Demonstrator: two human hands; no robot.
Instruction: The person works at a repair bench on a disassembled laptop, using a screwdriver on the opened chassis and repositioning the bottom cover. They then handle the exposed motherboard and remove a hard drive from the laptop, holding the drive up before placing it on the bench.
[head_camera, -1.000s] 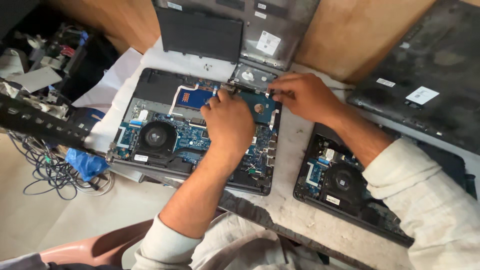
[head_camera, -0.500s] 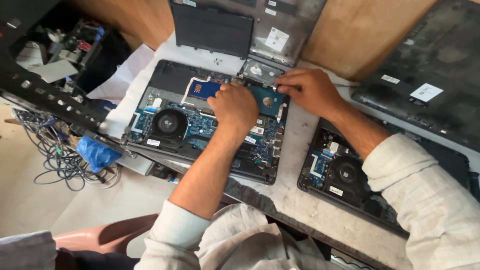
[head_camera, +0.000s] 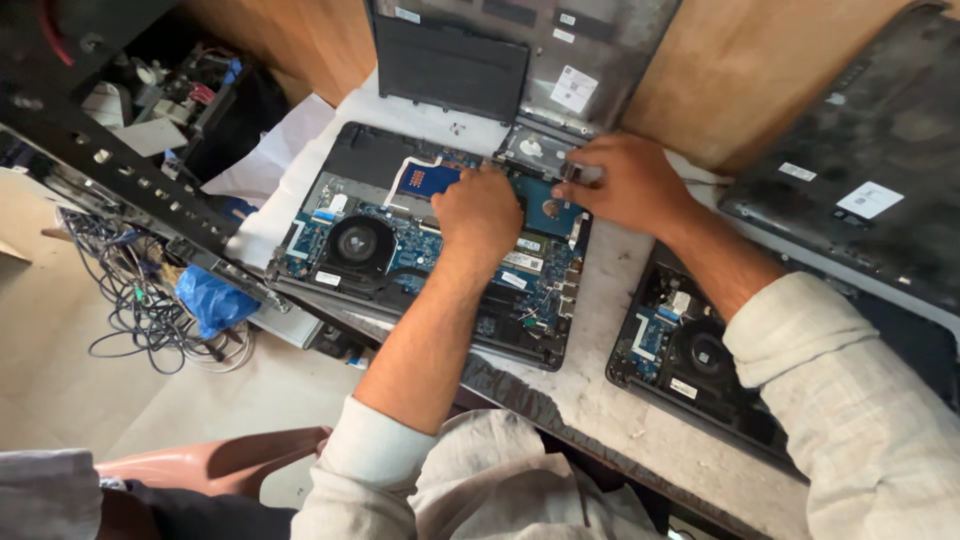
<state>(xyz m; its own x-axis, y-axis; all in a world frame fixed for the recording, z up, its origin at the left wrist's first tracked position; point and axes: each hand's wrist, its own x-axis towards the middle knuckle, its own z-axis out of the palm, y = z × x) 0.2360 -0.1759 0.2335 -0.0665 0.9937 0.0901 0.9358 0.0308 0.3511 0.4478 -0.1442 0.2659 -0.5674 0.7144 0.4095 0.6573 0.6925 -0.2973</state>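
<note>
Under left hand (head_camera: 480, 212) fingers: open laptop's blue board (head_camera: 400, 250).

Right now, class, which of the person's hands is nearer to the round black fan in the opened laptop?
Left. The left hand rests on the blue board just right of the fan; the right hand is farther right, at the laptop's top corner.

My left hand (head_camera: 480, 212) rests curled on the blue board of the opened laptop (head_camera: 440, 240), just right of its round black fan (head_camera: 357, 243). My right hand (head_camera: 625, 183) presses fingertips at the laptop's far right corner, by the silver drive (head_camera: 535, 150). A second opened laptop (head_camera: 700, 355) lies to the right on the grey table (head_camera: 590, 380). Tangled cables (head_camera: 140, 300) hang at left.
</note>
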